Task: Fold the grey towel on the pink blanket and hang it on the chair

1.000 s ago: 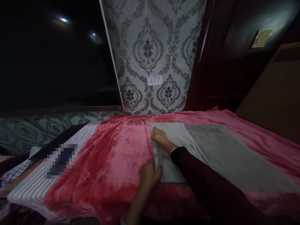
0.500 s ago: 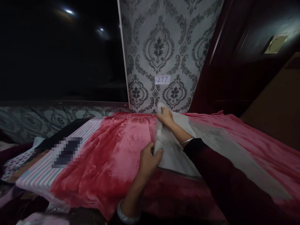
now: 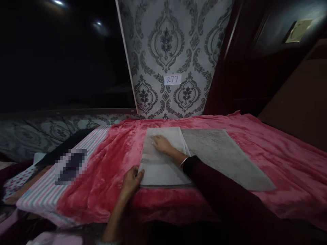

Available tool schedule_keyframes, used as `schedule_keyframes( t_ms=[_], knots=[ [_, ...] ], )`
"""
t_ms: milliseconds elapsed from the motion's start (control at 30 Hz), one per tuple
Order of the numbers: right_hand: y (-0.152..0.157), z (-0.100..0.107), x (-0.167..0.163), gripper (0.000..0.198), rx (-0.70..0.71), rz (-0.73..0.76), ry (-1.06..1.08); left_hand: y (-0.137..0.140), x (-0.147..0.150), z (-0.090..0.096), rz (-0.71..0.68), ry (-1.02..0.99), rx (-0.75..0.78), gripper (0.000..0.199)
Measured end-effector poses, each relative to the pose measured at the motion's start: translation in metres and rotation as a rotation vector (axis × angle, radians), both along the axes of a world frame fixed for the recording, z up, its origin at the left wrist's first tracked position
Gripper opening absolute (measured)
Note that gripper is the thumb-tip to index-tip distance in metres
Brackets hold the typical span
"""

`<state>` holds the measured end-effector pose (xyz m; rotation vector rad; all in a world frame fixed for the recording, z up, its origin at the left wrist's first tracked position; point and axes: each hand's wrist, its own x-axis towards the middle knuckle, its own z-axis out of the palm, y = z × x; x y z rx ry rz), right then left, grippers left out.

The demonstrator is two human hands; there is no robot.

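A grey towel-like cloth lies on the pink blanket. Its left part is doubled over toward the right, with a paler side facing up. My left hand pinches the fold at its near left corner between thumb and fingers. My right hand rests palm down on the upper middle of the folded part, fingers stretched toward the left. The far edge and most of the right part of the cloth show; my right sleeve hides some of its near side.
The pink blanket covers the surface, bunched on the left. Beside it is a striped cloth with a blurred dark item. Behind stand a large dark screen and a patterned wall with a paper label.
The raised left edge of the cloth has come down, and the folded part now lies flat further left. My right hand has gone from gripping the far corner to lying flat on top.
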<state>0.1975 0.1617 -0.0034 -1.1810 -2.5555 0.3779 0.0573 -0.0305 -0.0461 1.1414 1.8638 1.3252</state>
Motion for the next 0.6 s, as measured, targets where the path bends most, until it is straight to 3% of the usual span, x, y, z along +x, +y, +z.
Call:
schedule_keyframes(
  t_ms=[133, 233, 333, 467, 600],
  knots=[
    [0.025, 0.012, 0.062, 0.052, -0.013, -0.298, -0.025, 0.001, -0.001, 0.000, -0.001, 0.034, -0.018, 0.032],
    [0.030, 0.011, 0.102, 0.052, -0.067, -0.436, -0.050, 0.001, -0.002, -0.003, 0.023, 0.128, -0.010, 0.029],
    [0.030, 0.006, 0.120, 0.056, -0.156, -0.453, -0.031, 0.003, 0.000, -0.006, 0.061, 0.174, -0.013, 0.027],
    [0.030, -0.003, 0.120, 0.068, -0.215, -0.386, 0.090, 0.004, 0.006, -0.006, 0.110, 0.213, -0.022, 0.032],
    [0.028, -0.011, 0.120, 0.063, -0.230, -0.363, 0.170, 0.003, 0.008, -0.006, 0.074, 0.181, -0.013, 0.036]
  ],
)
